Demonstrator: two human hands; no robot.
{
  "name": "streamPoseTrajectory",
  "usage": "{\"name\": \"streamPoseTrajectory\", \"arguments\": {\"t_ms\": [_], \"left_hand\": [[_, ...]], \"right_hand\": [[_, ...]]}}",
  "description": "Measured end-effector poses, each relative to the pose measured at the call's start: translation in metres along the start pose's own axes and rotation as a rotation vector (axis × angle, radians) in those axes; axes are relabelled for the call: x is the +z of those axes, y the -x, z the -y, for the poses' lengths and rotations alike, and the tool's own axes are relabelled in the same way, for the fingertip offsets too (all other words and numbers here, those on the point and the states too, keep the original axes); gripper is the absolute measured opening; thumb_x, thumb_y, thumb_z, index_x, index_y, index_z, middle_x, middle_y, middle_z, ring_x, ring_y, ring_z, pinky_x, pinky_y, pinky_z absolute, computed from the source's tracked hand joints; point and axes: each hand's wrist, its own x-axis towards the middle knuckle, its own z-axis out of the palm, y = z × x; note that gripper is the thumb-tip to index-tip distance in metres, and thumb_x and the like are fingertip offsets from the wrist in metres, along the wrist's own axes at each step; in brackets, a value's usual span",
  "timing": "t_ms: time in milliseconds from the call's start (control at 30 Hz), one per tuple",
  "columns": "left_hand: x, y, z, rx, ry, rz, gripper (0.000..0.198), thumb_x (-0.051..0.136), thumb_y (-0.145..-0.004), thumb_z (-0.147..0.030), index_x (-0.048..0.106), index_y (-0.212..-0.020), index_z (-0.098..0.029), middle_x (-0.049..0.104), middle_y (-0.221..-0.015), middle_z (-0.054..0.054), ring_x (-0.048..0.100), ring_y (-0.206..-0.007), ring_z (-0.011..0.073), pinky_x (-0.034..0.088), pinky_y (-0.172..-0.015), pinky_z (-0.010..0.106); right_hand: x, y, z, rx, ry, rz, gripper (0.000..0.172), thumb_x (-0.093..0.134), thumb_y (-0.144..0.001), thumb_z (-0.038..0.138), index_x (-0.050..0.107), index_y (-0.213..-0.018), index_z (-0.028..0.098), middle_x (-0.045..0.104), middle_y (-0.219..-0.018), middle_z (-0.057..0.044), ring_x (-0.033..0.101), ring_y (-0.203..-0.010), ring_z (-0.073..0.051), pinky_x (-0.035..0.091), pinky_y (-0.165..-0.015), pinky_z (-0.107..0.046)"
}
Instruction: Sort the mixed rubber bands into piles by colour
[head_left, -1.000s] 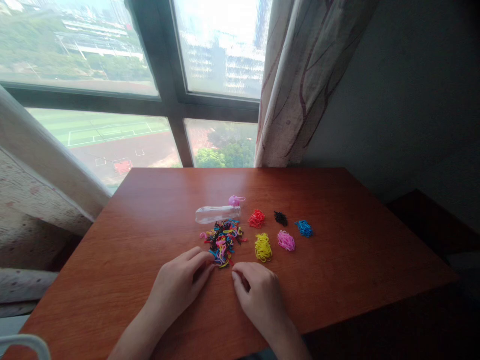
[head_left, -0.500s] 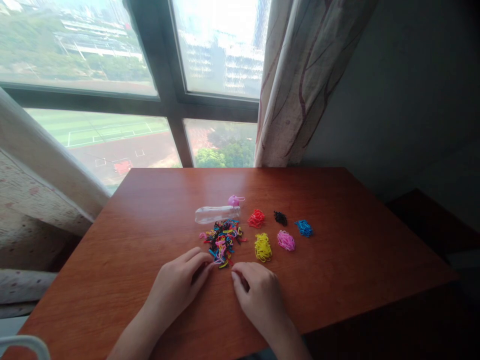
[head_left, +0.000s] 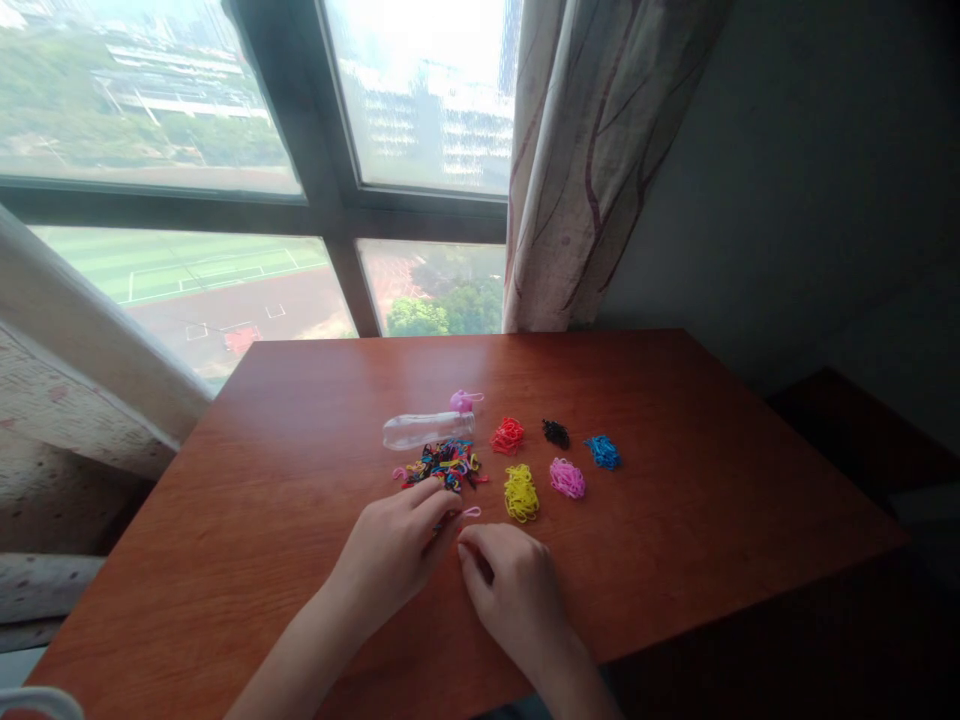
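Note:
A mixed heap of small coloured rubber bands (head_left: 442, 464) lies mid-table. My left hand (head_left: 394, 548) rests on the heap's near edge, fingers curled over some bands, with a single pink band (head_left: 471, 512) at its fingertips. My right hand (head_left: 510, 590) lies just right of it, fingers curled down on the wood, what is under them hidden. Sorted little piles sit to the right: red (head_left: 508, 435), black (head_left: 556, 433), blue (head_left: 603, 452), yellow (head_left: 520, 493) and pink (head_left: 567, 478).
A clear plastic tube (head_left: 426, 429) lies on its side behind the heap, with a pink cap (head_left: 462, 401) beside it. The wooden table (head_left: 712, 500) stands against a window and a curtain (head_left: 592, 170). A white rim shows at the lower left corner.
My left hand has slid forward and right onto the near edge of the mixed heap, and a pink band now lies apart at its fingertips. The right hand has barely shifted.

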Motion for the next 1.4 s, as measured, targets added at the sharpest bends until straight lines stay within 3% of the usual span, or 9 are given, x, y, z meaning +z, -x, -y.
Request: {"name": "streamPoseTrajectory", "arguments": {"t_ms": [133,300,500,600,733,867,1000,1167,1400], "left_hand": [[0.001,-0.050,-0.021,0.079,-0.110,0.122,0.018,0.048,-0.095,-0.025,0.065,-0.090,-0.021,0.069,-0.088,0.003,0.067,-0.077,0.0165,0.044,-0.059,0.023],[0.021,-0.105,-0.046,0.177,-0.123,0.197,0.017,0.050,-0.093,-0.026,0.066,-0.090,-0.021,0.071,-0.092,0.004,0.068,-0.074,0.0178,0.044,-0.056,0.024],[0.047,-0.128,-0.058,0.237,-0.139,0.246,0.010,0.058,-0.087,-0.023,0.066,-0.084,-0.019,0.071,-0.087,0.006,0.069,-0.071,0.0215,0.048,-0.058,0.028],[0.041,-0.121,-0.058,0.226,-0.142,0.232,0.013,0.057,-0.089,-0.028,0.066,-0.090,-0.020,0.071,-0.092,0.006,0.070,-0.075,0.0232,0.048,-0.058,0.029],[0.013,-0.096,-0.046,0.160,-0.146,0.192,0.015,0.055,-0.091,-0.031,0.066,-0.094,-0.021,0.070,-0.092,0.005,0.069,-0.077,0.0213,0.047,-0.058,0.027],[-0.015,-0.056,-0.015,0.023,-0.151,0.123,0.017,0.050,-0.093,-0.029,0.066,-0.093,-0.022,0.070,-0.087,0.003,0.068,-0.076,0.0182,0.046,-0.061,0.025],[-0.028,-0.010,0.019,-0.150,-0.170,0.042,0.019,0.050,-0.094,-0.036,0.066,-0.095,-0.026,0.071,-0.088,0.000,0.067,-0.070,0.0157,0.042,-0.058,0.023],[-0.025,0.025,0.038,-0.322,-0.171,-0.013,0.021,0.048,-0.094,-0.036,0.066,-0.096,-0.025,0.070,-0.086,-0.001,0.067,-0.070,0.0158,0.043,-0.058,0.024],[-0.004,0.031,0.031,-0.309,-0.075,0.022,0.020,0.045,-0.095,-0.029,0.064,-0.103,-0.026,0.069,-0.101,0.001,0.069,-0.085,0.0176,0.049,-0.070,0.025]], "right_hand": [[-0.001,0.000,0.001,0.038,0.084,0.010,0.013,0.054,-0.087,0.014,0.057,-0.076,0.022,0.064,-0.074,0.002,0.059,-0.071,-0.015,0.028,-0.062,-0.026],[-0.004,-0.001,0.003,0.047,0.121,0.065,0.014,0.054,-0.085,0.012,0.060,-0.078,0.022,0.067,-0.077,0.001,0.061,-0.073,-0.015,0.028,-0.061,-0.026],[-0.001,-0.002,0.002,0.054,0.144,0.073,0.017,0.055,-0.077,0.006,0.064,-0.078,0.021,0.069,-0.077,0.000,0.063,-0.073,-0.016,0.029,-0.060,-0.025],[-0.001,-0.001,0.002,0.051,0.153,0.058,0.017,0.055,-0.075,0.006,0.064,-0.077,0.021,0.069,-0.075,-0.001,0.063,-0.071,-0.016,0.030,-0.060,-0.025],[-0.001,-0.001,0.004,0.031,0.115,-0.003,0.015,0.054,-0.081,0.010,0.062,-0.077,0.022,0.068,-0.074,0.000,0.062,-0.069,-0.016,0.031,-0.060,-0.025],[0.001,-0.001,0.004,0.042,0.044,-0.049,0.015,0.053,-0.087,0.013,0.061,-0.079,0.023,0.067,-0.075,0.001,0.062,-0.070,-0.015,0.034,-0.062,-0.024],[0.003,0.000,0.003,0.023,-0.022,-0.052,0.017,0.051,-0.089,0.012,0.064,-0.086,0.024,0.069,-0.082,0.000,0.064,-0.076,-0.016,0.037,-0.068,-0.024],[0.005,0.000,0.002,0.033,-0.011,-0.080,0.020,0.052,-0.089,0.011,0.066,-0.092,0.024,0.070,-0.083,0.000,0.065,-0.076,-0.016,0.039,-0.069,-0.024],[0.004,-0.001,0.004,0.015,0.032,-0.091,0.020,0.053,-0.087,0.011,0.068,-0.092,0.024,0.071,-0.081,-0.001,0.066,-0.075,-0.017,0.042,-0.069,-0.023]]}}
